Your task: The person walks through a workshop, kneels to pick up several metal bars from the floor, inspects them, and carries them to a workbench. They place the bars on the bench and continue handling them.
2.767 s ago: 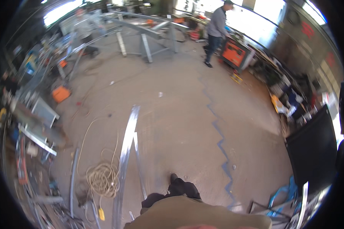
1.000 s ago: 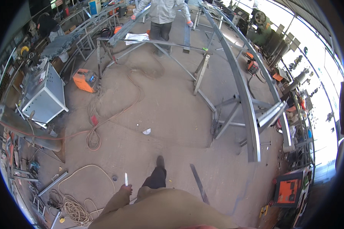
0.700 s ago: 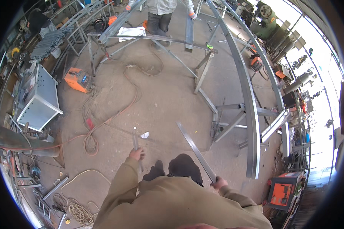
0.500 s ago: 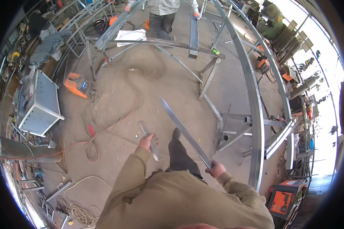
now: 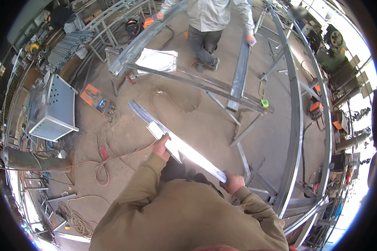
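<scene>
Steel strip [image 5: 176, 144], long, flat and bright, is held out in front of the person, running from upper left to lower right above the concrete floor [image 5: 205, 125]. Left hand [image 5: 160, 146] grips it about midway along, fingers curled round the near edge together with a shorter flat piece [image 5: 163, 138] that lies against the strip; whether the 2 pieces are joined cannot be told. Right hand [image 5: 232, 183] is closed round the strip's lower right end. Both forearms wear tan sleeves.

Surroundings noted:
- Curved steel frame [image 5: 297, 125] stands just right of the person, arching from the top of the view down to the lower right.
- Second person [image 5: 209, 21] in a light jacket stands at the far side, orange-gloved hands on 2 long steel members [image 5: 241, 71] resting on trestles.
- White sack [image 5: 157, 60] lies on the left member.
- Grey metal cabinet [image 5: 54, 108] stands at left, with an orange welding unit [image 5: 94, 96] just beside it.
- Red cable [image 5: 109, 161] trails over the floor near the left sleeve, and a coil of pale rope [image 5: 77, 219] lies at lower left.
- Green tape measure [image 5: 264, 103] sits on the trestle beam at right
</scene>
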### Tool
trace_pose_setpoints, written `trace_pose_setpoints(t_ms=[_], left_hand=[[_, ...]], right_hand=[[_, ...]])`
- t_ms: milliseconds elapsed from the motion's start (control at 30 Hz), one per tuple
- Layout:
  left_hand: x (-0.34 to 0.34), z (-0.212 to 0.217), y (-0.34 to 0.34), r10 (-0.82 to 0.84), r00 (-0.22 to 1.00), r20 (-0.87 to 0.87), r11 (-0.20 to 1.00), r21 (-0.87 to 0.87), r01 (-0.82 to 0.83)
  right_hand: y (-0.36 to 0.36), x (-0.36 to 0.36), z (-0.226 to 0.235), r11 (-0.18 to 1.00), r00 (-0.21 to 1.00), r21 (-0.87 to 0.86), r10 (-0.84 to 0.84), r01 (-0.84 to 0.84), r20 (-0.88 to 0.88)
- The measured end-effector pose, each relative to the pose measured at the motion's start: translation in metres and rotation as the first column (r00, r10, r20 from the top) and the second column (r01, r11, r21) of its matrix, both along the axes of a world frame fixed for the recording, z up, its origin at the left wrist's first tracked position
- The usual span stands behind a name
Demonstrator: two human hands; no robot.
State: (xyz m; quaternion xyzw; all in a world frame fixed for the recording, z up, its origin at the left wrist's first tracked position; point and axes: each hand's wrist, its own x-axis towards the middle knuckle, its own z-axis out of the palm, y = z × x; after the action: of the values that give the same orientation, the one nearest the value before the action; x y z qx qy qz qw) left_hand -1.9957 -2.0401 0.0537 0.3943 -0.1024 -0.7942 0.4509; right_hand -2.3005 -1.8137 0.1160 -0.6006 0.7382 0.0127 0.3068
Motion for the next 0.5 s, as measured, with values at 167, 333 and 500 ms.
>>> trace_pose_setpoints(t_ms=[167, 333, 500], left_hand=[[-0.038, -0.002, -0.124, 0.081, 0.995, 0.054, 0.997, -0.010, -0.081], [-0.078, -0.013, -0.278, 0.082, 0.997, -0.016, 0.996, 0.043, -0.081], [-0.101, -0.021, -0.418, 0.074, 0.997, 0.032, 0.995, 0.060, -0.076]], right_hand=[[-0.142, -0.042, -0.017, 0.997, 0.997, -0.068, 0.020, -0.025, -0.071], [-0.300, -0.080, -0.042, 0.995, 0.994, -0.104, -0.011, 0.000, -0.112], [-0.438, -0.103, -0.045, 0.990, 0.997, -0.136, 0.021, -0.031, -0.075]])
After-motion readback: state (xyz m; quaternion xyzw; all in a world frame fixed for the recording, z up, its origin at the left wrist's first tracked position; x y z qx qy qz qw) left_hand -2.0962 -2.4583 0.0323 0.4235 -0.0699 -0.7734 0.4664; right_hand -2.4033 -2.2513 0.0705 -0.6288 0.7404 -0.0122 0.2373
